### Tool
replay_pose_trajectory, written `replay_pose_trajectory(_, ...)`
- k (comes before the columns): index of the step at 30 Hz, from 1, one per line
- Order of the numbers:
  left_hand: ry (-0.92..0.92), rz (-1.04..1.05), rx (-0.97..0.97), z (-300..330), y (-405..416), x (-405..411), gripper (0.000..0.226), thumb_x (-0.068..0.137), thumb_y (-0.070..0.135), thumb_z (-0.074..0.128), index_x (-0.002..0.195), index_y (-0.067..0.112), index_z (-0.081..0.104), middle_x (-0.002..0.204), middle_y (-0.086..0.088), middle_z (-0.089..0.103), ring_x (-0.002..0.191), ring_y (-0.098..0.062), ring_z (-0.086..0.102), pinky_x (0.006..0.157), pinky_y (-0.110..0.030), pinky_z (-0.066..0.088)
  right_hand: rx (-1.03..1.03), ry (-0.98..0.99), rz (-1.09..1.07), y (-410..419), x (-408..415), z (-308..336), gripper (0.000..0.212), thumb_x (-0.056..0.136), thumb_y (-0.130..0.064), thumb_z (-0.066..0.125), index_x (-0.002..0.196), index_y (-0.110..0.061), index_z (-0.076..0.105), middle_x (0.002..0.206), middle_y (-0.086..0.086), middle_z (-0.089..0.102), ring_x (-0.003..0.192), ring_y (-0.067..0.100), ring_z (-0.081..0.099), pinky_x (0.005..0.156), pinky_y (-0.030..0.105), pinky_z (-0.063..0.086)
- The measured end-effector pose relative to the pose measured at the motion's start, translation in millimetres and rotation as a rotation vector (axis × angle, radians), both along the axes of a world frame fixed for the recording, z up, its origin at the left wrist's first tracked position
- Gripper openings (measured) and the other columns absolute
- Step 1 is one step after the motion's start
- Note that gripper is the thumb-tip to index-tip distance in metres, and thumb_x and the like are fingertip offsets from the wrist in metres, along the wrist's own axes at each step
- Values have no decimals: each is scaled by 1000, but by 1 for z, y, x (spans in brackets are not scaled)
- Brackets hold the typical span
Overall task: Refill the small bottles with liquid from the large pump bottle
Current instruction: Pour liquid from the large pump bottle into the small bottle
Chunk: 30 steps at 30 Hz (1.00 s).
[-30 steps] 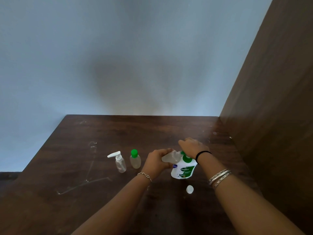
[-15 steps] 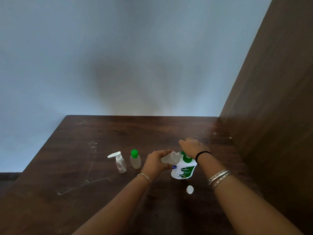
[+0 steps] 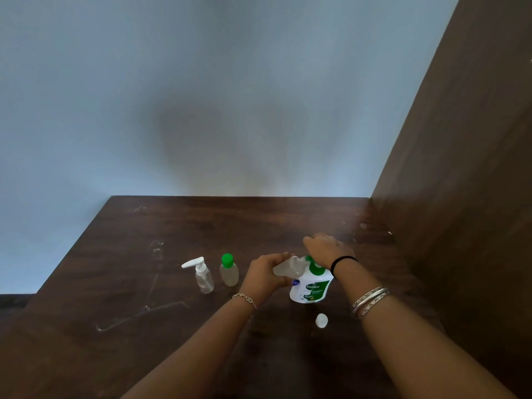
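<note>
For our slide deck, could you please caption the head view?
Left hand tilts a small clear bottle to the large pump bottle while the right hand presses its pump.

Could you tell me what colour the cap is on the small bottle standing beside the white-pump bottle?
Green; the cap shows clearly in the head view.
</note>
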State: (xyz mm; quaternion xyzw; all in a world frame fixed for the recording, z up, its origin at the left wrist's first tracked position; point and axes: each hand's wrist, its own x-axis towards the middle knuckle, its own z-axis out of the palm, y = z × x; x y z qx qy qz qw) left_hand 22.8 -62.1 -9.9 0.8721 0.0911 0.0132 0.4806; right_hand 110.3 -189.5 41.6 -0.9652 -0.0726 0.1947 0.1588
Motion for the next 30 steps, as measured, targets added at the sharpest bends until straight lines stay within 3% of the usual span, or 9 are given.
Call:
replay_pose_trajectory(12,-12,4,-37,-2,2,-1,58,62,17,82,117,19,61,115,2,66,104,2,52,82,-4,35,-28,-20,24,1,1,1,38,91,-36,32,110,-15,57,117,13,58,87,25,47,77,32,35)
replay_pose_trajectory(19,-23,6,-34,-3,3,1,56,62,16,81,115,19,63,108,6,66,101,2,53,73,10,30,-28,-14,14,2,1,-4,39,91,-34,31,112,-14,57,118,14,58,88,26,48,77,32,35)
replay_pose_trajectory(24,-21,17,-38,-7,5,0,59,61,16,82,116,19,62,112,4,66,105,0,54,75,10,31,-45,-29,31,1,2,0,40,91,-36,31,113,-16,57,119,13,58,88,25,46,78,33,35)
replay_pose_trajectory(30,-22,20,-36,-9,5,0,60,61,16,82,117,17,61,114,2,66,104,1,53,81,-3,34,-33,-28,16,2,2,-3,39,91,-33,31,115,-15,56,121,14,58,91,27,49,78,32,35)
